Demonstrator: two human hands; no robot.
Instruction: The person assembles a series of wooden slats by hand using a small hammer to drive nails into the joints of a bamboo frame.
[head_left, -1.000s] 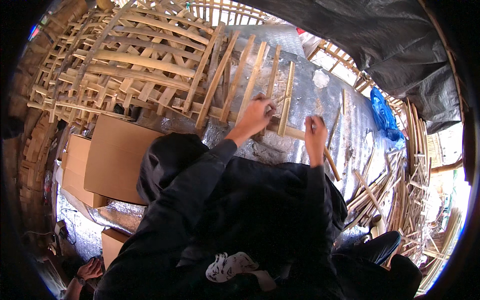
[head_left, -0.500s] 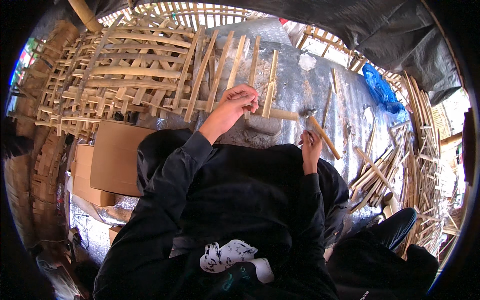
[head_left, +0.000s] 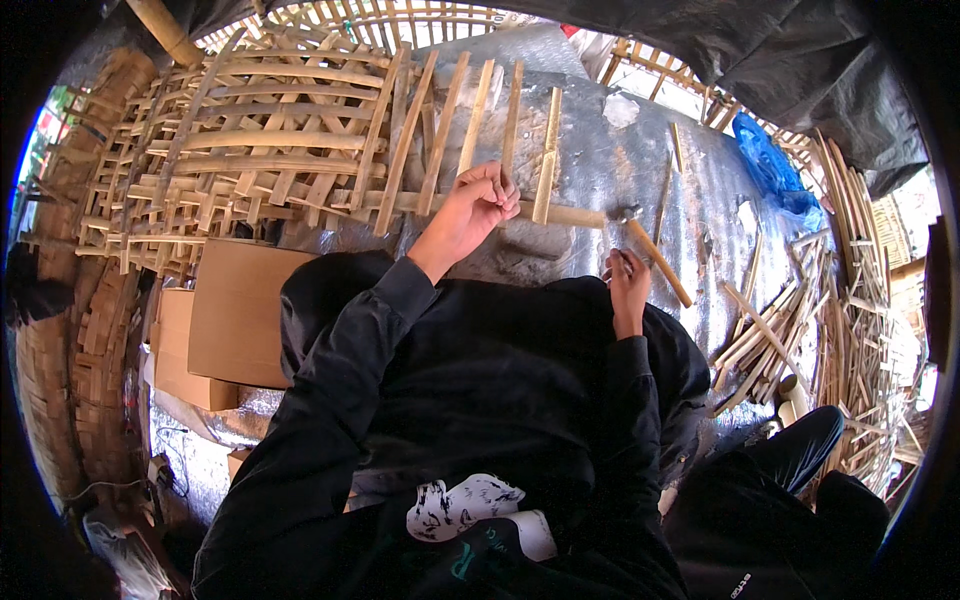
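Note:
My left hand (head_left: pixel 470 212) is raised over a row of bamboo slats, fingertips pinched together; whatever they hold, if anything, is too small to make out. Beneath the slats runs a bamboo crosspiece (head_left: pixel 578 216), its right end extending past the last slat (head_left: pixel 547 155). Near that end my right hand (head_left: pixel 628 288) is held with its fingers curled in, and I cannot tell what is in them. Just beyond it lies a hammer (head_left: pixel 660 264) with a wooden handle, its metal head close to the crosspiece's end. The right hand is not gripping the hammer.
Woven bamboo lattice panels (head_left: pixel 270 140) are stacked at the left, behind cardboard boxes (head_left: pixel 240 315). Loose bamboo strips (head_left: pixel 775 320) pile up at the right, near a blue plastic bag (head_left: pixel 768 170). Another person's dark-clothed leg (head_left: pixel 790 450) shows at lower right. Silvery sheeting (head_left: pixel 640 130) covers the floor.
Both hands keep nearly the same poses, the left fingers still pinched. The whole view has shifted slightly; the hammer and slats lie as before.

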